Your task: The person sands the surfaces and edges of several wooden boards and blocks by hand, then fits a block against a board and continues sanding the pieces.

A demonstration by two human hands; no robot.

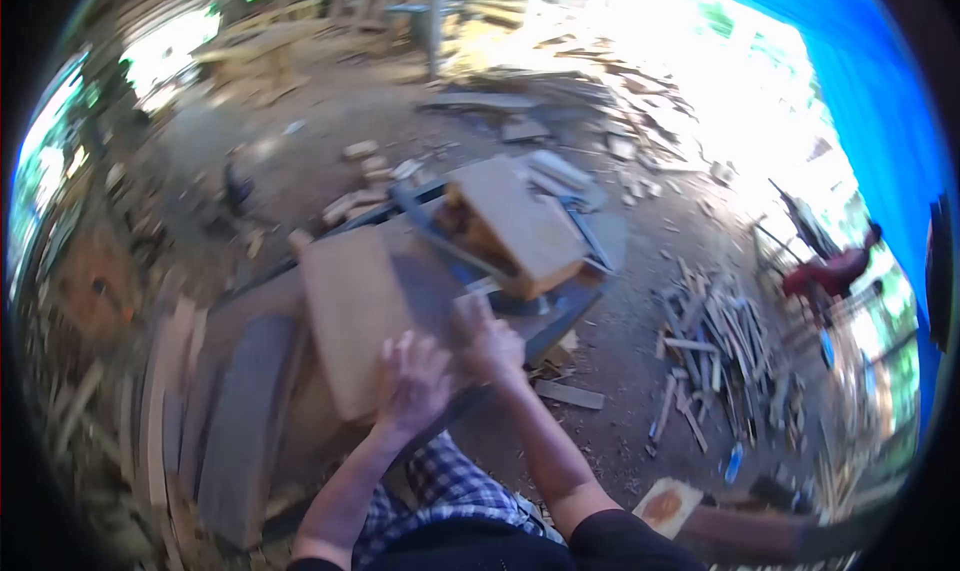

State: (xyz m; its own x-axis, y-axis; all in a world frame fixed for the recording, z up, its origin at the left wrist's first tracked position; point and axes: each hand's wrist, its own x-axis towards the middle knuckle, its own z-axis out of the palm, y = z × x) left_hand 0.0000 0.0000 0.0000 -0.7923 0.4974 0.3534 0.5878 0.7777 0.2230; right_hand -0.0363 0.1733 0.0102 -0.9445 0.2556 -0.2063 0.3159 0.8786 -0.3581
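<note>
My left hand (413,379) lies with its fingers spread at the right edge of a pale wooden board (350,301) on the workbench (300,391). To its right, my right hand (492,346) is stretched forward, its fingers blurred close to a small whitish piece (482,288); I cannot tell whether it is held. Just beyond that hand, a wooden block (525,221) with a flat light top rests in a dark metal frame (430,233) on the bench.
Long dark planks (245,421) lie along the bench's left side. A heap of offcut sticks (715,341) covers the ground at right, near a small blue bottle (734,463). Scrap wood (620,96) is piled behind. A person in red (835,271) is at the far right.
</note>
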